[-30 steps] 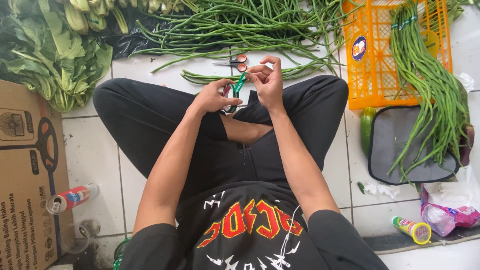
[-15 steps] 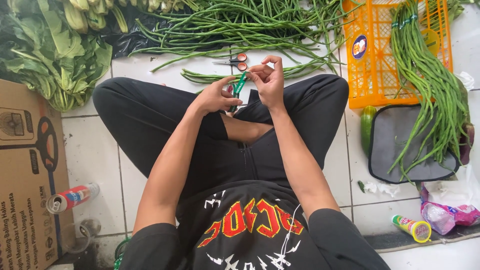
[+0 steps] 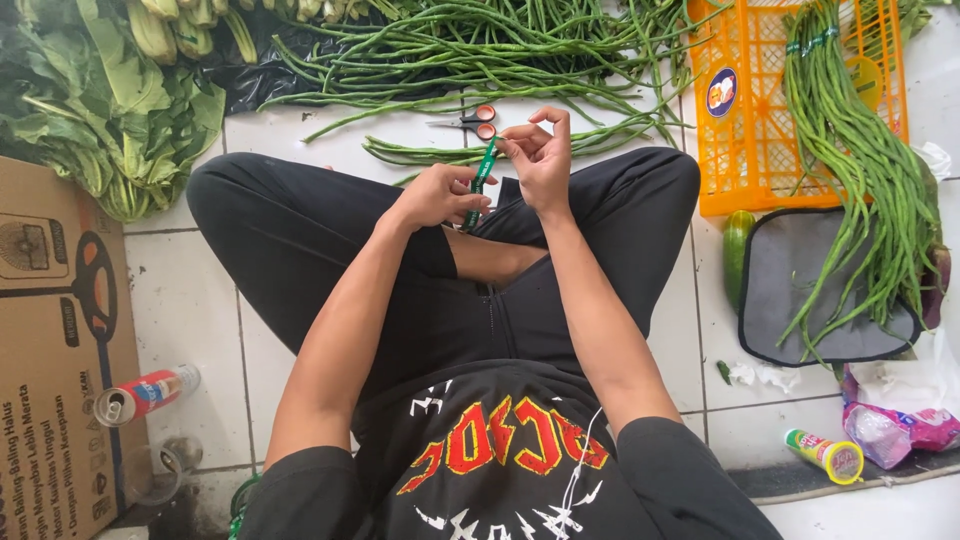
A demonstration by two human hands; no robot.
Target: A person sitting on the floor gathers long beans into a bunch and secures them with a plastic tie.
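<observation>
I sit cross-legged on a white tiled floor. Between my hands stretches a narrow green strip of tape (image 3: 482, 178). My left hand (image 3: 438, 195) pinches its lower end above my knee. My right hand (image 3: 540, 158) pinches the upper end with thumb and forefinger. Just beyond my hands a small bunch of long green beans (image 3: 430, 153) lies on the tiles. Orange-handled scissors (image 3: 470, 120) rest next to that bunch. A big loose heap of long beans (image 3: 470, 45) spreads across the floor further away.
An orange plastic crate (image 3: 745, 150) at the right holds tied long beans (image 3: 860, 170) that hang over a grey mat (image 3: 790, 290). Leafy greens (image 3: 90, 100) lie at the left above a cardboard box (image 3: 50, 330). A drink can (image 3: 145, 392) and a small tube (image 3: 825, 455) lie nearby.
My hands have drawn slightly apart, and the green strip is pulled out straighter between them. Nothing else has moved.
</observation>
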